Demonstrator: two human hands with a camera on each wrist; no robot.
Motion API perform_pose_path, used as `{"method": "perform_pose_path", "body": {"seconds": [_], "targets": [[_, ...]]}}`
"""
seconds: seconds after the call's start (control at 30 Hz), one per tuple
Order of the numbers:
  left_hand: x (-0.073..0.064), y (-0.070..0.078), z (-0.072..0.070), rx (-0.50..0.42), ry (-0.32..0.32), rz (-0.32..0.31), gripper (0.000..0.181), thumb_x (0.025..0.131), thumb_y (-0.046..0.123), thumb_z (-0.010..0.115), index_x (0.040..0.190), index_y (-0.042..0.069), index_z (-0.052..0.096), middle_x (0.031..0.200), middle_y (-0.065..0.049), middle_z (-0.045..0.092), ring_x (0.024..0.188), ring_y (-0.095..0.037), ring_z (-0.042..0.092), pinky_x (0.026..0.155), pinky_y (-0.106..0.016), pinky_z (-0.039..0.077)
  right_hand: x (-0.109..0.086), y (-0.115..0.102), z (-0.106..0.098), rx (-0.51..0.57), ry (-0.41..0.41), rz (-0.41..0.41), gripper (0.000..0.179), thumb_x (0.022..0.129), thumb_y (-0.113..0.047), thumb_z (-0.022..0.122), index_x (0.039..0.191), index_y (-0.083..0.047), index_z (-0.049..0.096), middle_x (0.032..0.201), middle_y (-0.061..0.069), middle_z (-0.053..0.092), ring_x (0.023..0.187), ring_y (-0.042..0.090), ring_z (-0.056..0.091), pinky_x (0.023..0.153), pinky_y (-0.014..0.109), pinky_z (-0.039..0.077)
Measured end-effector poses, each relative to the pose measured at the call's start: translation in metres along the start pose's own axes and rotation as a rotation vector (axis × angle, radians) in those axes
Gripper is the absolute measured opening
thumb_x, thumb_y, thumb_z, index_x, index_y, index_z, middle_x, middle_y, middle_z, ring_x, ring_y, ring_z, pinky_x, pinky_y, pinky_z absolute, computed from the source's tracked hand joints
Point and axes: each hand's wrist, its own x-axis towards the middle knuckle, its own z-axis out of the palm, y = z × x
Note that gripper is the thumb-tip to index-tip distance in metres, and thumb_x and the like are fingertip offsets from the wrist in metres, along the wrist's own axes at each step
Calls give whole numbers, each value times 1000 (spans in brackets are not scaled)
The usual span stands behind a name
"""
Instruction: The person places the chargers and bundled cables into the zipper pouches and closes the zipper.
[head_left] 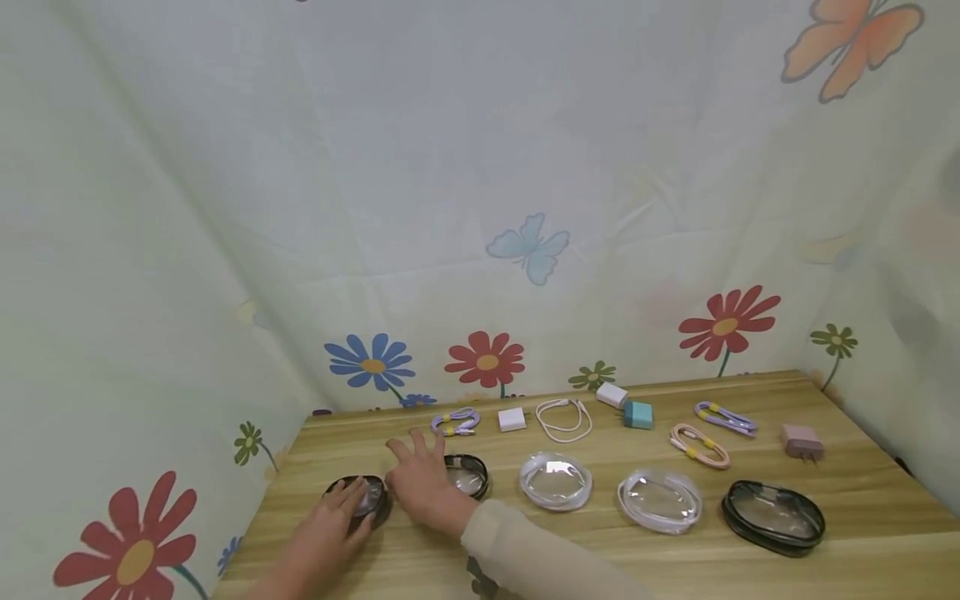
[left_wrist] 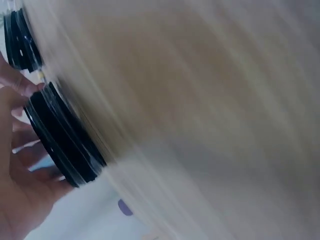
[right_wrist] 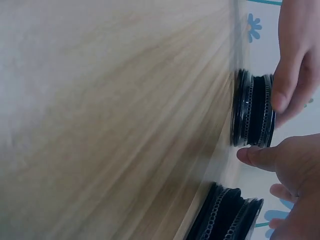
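My left hand (head_left: 330, 525) rests on a round, clear-topped case with a black rim (head_left: 379, 502) at the table's left end. Its fingers lie over the top, and in the right wrist view its thumb (right_wrist: 281, 100) touches the upper edge. Beside that case is my right hand (head_left: 423, 483), fingers spread; its thumb (right_wrist: 247, 155) comes right up to the case's side. A second black-rimmed case (head_left: 480, 482) sits partly hidden behind the right hand. Both cases show side-on in the left wrist view, the nearer one (left_wrist: 65, 137) below my left fingers.
Rightward stand two white-rimmed clear cases (head_left: 556, 481) (head_left: 660, 500) and another black-rimmed case (head_left: 774, 518). Behind lie coiled cables, including a purple cable (head_left: 456, 422) and a peach cable (head_left: 699, 446), and several chargers, such as a teal charger (head_left: 638, 414) and a pink charger (head_left: 802, 441).
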Motion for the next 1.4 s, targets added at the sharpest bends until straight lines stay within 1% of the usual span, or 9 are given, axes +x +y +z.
{"method": "perform_pose_path", "body": {"seconds": [0.2,0.5,0.73,0.9,0.97,1.1,1.2,1.3,1.4], "targets": [[10,11,4,85,36,-46,55,98,36,67,132,-6,62,133,-26,62,125,-55,53,102,-64,42,-4,-2,-5,17,4,-22,11,95,-45,67,97,-50,77,150,-13,45,142,30,36,104,67,36],[9,24,5,359,26,105,38,94,14,71,123,-10,65,130,-28,63,121,-43,61,100,-54,49,-8,-4,-7,56,-7,-65,10,95,-46,68,96,-49,77,152,-11,43,142,30,34,104,68,37],[6,21,-3,281,-50,206,36,87,-7,71,122,-12,64,132,-28,60,121,-49,59,96,-54,51,-2,-3,-1,19,28,-3,14,95,-43,66,94,-49,78,150,-13,46,140,30,39,105,64,36],[4,9,-8,353,-24,371,35,86,-2,73,120,-8,68,129,-23,64,119,-40,62,94,-50,53,-2,-5,2,13,47,-8,14,96,-43,65,95,-48,79,147,-13,48,140,29,39,105,65,36],[4,6,-10,294,-7,342,33,86,-1,74,118,-7,70,126,-22,65,117,-39,63,92,-49,55,-4,-6,1,15,40,-14,13,95,-45,66,95,-47,78,147,-13,48,140,28,39,105,66,36],[9,6,-13,-12,-20,104,34,86,0,75,119,-5,69,130,-25,63,115,-43,64,90,-54,54,-7,-7,-6,23,26,-33,9,93,-48,69,93,-47,78,147,-12,48,139,29,39,103,67,38],[13,9,-16,-83,-64,-17,37,88,5,75,123,-5,66,135,-28,59,115,-45,64,92,-56,52,-8,-7,-11,36,19,-50,9,94,-46,69,93,-46,78,148,-11,48,139,29,40,102,67,40],[14,11,-16,10,-84,27,36,91,11,75,123,-5,67,130,-26,62,107,-43,68,85,-53,56,-9,-7,-10,47,21,-50,10,95,-45,69,94,-45,78,147,-10,49,138,29,40,102,66,40],[11,14,-11,162,-24,137,29,90,5,73,117,-4,69,122,-21,65,88,-38,72,66,-47,59,-8,-7,-5,42,30,-41,12,95,-46,66,93,-46,78,146,-11,50,138,29,42,103,65,39]]}}
